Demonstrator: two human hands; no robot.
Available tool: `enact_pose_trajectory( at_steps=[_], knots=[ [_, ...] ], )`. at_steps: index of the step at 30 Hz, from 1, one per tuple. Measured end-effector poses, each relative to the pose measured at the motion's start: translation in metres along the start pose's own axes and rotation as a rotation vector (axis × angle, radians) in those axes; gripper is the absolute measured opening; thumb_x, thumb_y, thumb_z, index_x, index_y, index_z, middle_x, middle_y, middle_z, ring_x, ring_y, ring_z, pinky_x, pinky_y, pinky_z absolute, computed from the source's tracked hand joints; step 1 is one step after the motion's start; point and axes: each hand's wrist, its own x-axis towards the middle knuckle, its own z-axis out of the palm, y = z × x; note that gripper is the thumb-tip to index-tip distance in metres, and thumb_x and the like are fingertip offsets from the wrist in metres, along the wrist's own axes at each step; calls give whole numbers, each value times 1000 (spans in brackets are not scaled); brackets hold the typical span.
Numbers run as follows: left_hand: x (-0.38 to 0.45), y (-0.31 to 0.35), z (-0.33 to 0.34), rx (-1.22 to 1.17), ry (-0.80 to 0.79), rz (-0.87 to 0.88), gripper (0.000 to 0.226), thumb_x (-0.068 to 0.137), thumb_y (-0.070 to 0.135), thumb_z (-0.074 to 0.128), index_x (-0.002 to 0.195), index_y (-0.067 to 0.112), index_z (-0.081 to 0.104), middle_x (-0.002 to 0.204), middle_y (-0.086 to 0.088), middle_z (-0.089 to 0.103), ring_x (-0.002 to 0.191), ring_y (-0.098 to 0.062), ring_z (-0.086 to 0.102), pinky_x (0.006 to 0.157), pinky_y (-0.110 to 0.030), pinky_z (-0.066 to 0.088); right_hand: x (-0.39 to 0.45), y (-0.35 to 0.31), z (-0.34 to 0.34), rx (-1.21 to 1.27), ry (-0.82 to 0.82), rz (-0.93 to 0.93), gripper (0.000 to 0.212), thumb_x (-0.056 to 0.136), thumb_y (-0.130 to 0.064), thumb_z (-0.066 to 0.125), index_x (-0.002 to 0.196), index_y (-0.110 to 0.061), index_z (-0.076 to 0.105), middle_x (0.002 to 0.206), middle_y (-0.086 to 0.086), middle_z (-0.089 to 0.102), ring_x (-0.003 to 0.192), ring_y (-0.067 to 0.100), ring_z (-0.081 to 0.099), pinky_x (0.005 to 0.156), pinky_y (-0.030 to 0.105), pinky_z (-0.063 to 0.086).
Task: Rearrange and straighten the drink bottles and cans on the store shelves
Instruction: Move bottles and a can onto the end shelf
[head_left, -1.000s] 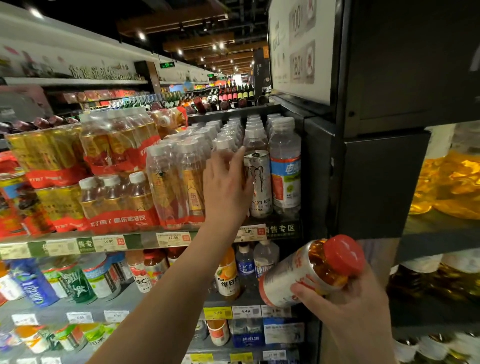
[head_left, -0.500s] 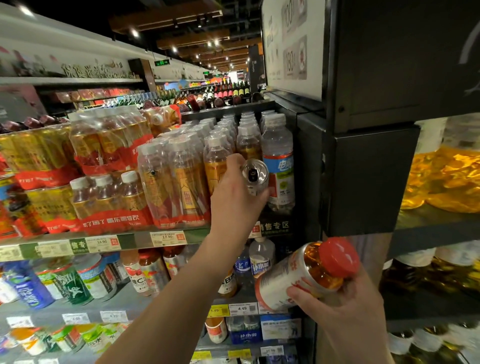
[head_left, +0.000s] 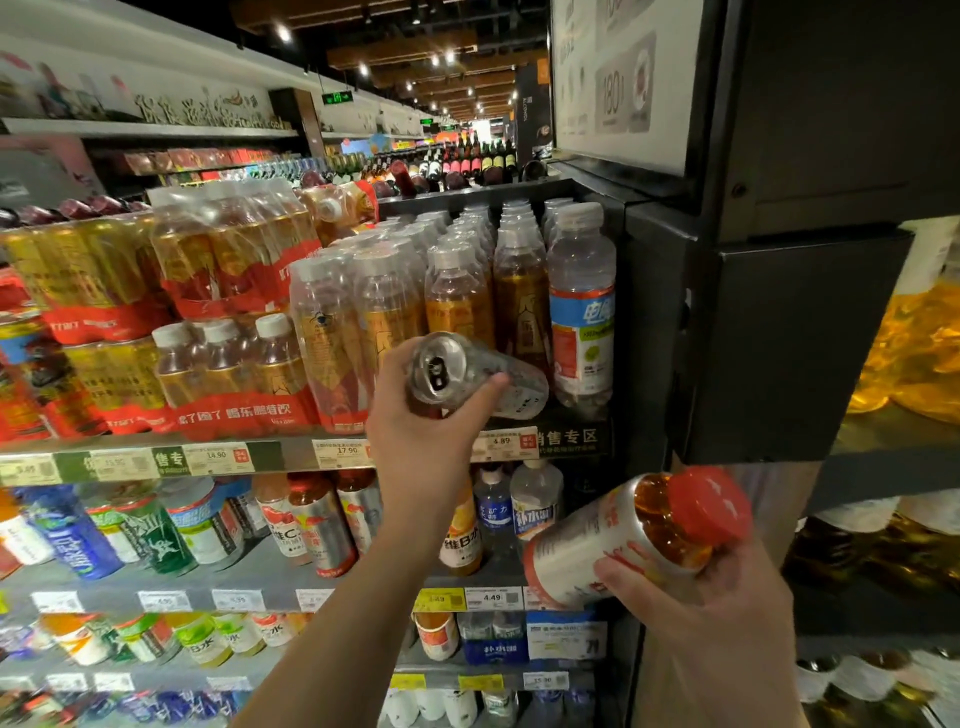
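We take the upper shelf edge (head_left: 291, 457), with its price tags, as our reference. The left hand (head_left: 421, 431) is raised in front of that edge, fingers and thumb curled round a silver can (head_left: 467, 376). The can lies tipped over, its top with the pull tab turned toward the camera, its base pointing toward the bottles behind. It is held just above the shelf edge and clear of the shelf surface, as far as we can judge.

Directly behind the can, standing on the shelf, are amber drink bottles (head_left: 457, 306) with white caps in rows running back. Just right of them, at the shelf's right end, stands a clear bottle with a blue and white label (head_left: 582, 332), upright. To the left along the shelf sit shrink-wrapped packs of amber bottles (head_left: 234, 364) with red banding, some stacked two high.

Below and to the right of the shelf edge, the right hand (head_left: 711, 608) grips a bottle with a red cap (head_left: 639, 535). Its fingers are wrapped round the silver-labelled body from beneath. This bottle is tilted, cap up and to the right, amber liquid showing under the cap. It is held in the air, apart from any shelf.

Beneath the reference edge, a lower shelf carries assorted small bottles (head_left: 311, 525), several leaning.
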Motion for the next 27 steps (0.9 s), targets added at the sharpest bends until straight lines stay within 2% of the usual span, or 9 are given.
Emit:
enact_pose_trajectory(
  at_steps=[2,4,9,11,14,18,21,24,27],
  knots=[
    [-5,-4,-21,-66,26,-57,54,68,42,85,114,31,61,103,7,70,95,-14,72,82,-37,62,0,3,5,-8,-3,25,65,35,-24,81,92,-38,51,91,-13,62,78,-10,63,71,16,43],
    [-11,-12,-43,-91,69,-110,50,64,46,85,108,39,63,99,6,72,92,-16,72,80,-38,61,-1,7,13,-17,-22,32,63,37,-27,80,91,-40,50,92,-14,62,82,-2,62,74,18,44],
    [-26,-43,-97,-144,185,-299,68,52,45,95,109,20,68,84,6,74,78,-11,69,76,-36,57,-9,23,43,-23,-69,44,68,33,-42,83,96,-41,58,94,-16,71,95,4,65,90,32,48],
    [-35,-55,-120,-172,220,-371,75,53,41,95,117,15,66,84,6,74,79,-11,70,79,-40,58,-15,27,60,-27,-98,38,70,35,-38,85,100,-39,59,93,-21,72,91,1,67,88,30,49],
    [-45,-73,-160,-204,243,-423,67,56,32,90,115,10,69,88,0,78,83,-17,73,79,-40,58,-26,35,90,-7,-139,52,63,42,-18,85,98,-35,59,91,-13,71,81,-8,67,77,21,48],
    [-55,-95,-218,-214,291,-452,69,52,34,89,115,13,70,91,-3,78,84,-18,72,70,-30,57,-49,53,135,-73,-160,37,61,45,-21,89,98,-36,62,93,-14,73,85,-1,69,79,27,51],
    [-57,-113,-268,-199,323,-469,68,49,38,95,109,16,72,91,-3,78,87,-20,72,80,-37,57,-69,64,180,-53,-179,59,57,59,-5,89,103,-30,62,99,-10,72,89,5,68,81,28,52],
    [-53,-130,-322,-179,329,-471,66,51,44,90,109,16,72,100,-9,77,99,-33,72,93,-47,56,-91,76,228,-35,-222,39,57,58,-11,85,110,-21,63,97,-5,75,89,9,72,78,28,58],
    [-47,-143,-374,-150,312,-457,48,57,42,90,99,25,74,97,-6,77,97,-30,72,96,-55,54,-113,94,273,-74,-233,-65,48,61,-10,81,105,-15,62,92,1,75,84,14,72,77,21,58]
  ],
)
